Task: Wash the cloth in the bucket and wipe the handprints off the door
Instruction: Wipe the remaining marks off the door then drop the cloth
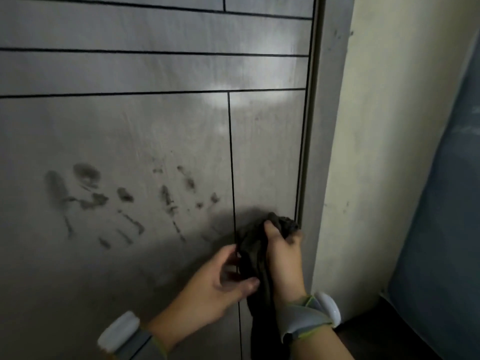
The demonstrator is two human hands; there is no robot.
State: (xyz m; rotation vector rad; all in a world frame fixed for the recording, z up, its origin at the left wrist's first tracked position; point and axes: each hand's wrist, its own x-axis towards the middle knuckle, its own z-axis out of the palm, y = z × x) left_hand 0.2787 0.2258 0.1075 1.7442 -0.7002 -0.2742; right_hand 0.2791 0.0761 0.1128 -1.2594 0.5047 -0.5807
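A grey door (pixel 155 120) with thin black grooves fills most of the view. Dark smudged handprints (pixel 122 201) spread across its lower left panel. I hold a dark cloth (pixel 255 253) in front of the door's lower right, near the door edge. My right hand (pixel 284 253) grips the bunched top of the cloth, and the rest hangs down below it. My left hand (pixel 220 284) pinches the cloth's side lower down, thumb and fingers closed on the fabric. The bucket is out of view.
The grey door frame (pixel 324 152) runs down the right of the door, beside a cream wall (pixel 389 152). A blue-grey surface (pixel 452 229) stands at the far right. Both wrists carry white bands.
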